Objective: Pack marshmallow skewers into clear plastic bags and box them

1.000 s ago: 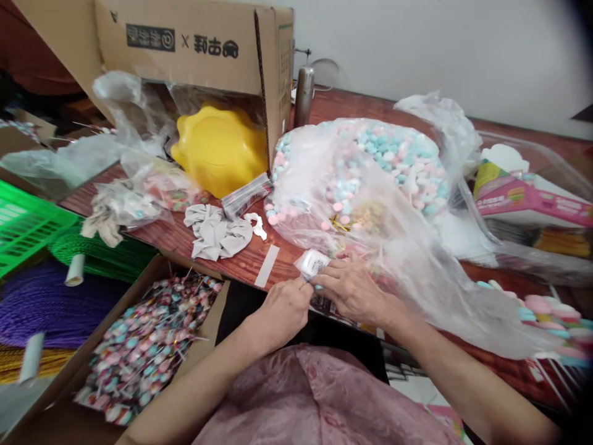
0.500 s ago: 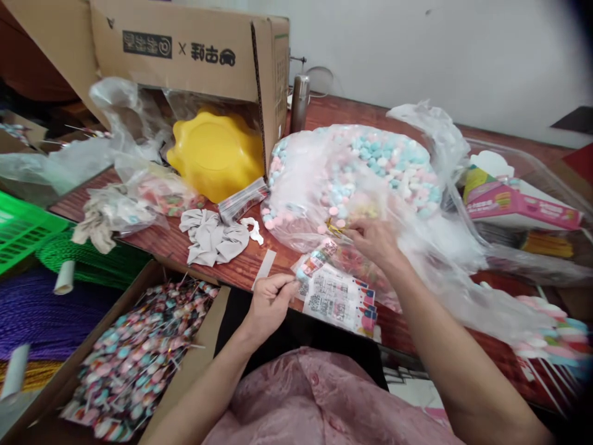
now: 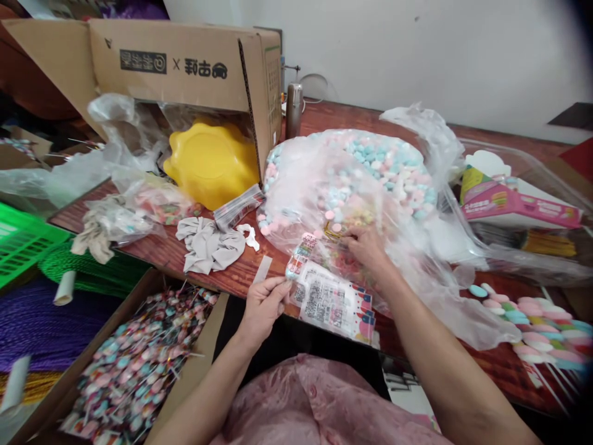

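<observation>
Beside the left hand's [image 3: 264, 306] wrapped candy [image 3: 299, 256], cards [image 3: 336, 304] show QR codes.

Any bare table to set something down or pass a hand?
Bare: front edge between grey cloth and printed packets; far strip behind candy bag by metal bottle. Crowded: centre, left hand pinching candy packet, right hand at bag; left end under plastic bags.

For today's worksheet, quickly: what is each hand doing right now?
Left hand: closed, holding a wrapped candy stick.
Right hand: fingers at gold ties; grip cannot be told.

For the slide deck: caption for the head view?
Left hand pinches a wrapped candy stick; right hand touches the plastic candy bag.
</observation>
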Motion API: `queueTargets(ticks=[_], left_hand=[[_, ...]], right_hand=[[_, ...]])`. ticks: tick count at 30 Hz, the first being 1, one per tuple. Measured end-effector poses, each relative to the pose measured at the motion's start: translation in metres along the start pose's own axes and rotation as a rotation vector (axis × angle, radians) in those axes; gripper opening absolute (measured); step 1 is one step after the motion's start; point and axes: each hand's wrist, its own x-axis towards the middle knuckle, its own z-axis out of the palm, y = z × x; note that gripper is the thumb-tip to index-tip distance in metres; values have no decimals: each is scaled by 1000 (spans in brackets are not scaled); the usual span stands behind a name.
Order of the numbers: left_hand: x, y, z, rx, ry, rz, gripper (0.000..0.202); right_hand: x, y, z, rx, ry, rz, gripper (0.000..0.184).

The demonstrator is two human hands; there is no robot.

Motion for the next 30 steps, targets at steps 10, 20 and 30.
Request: queueTargets(ticks=[10, 20, 30], left_hand=[[9, 10, 21, 222, -10, 166, 30], [3, 0, 31, 102, -133, 157, 24], [3, -4, 30, 129, -94, 129, 35]], right_hand=[[-92, -50, -15, 388, 341, -230, 20], [-112, -70, 24, 352, 145, -500, 27], [-102, -67, 13, 434, -96, -454, 32]])
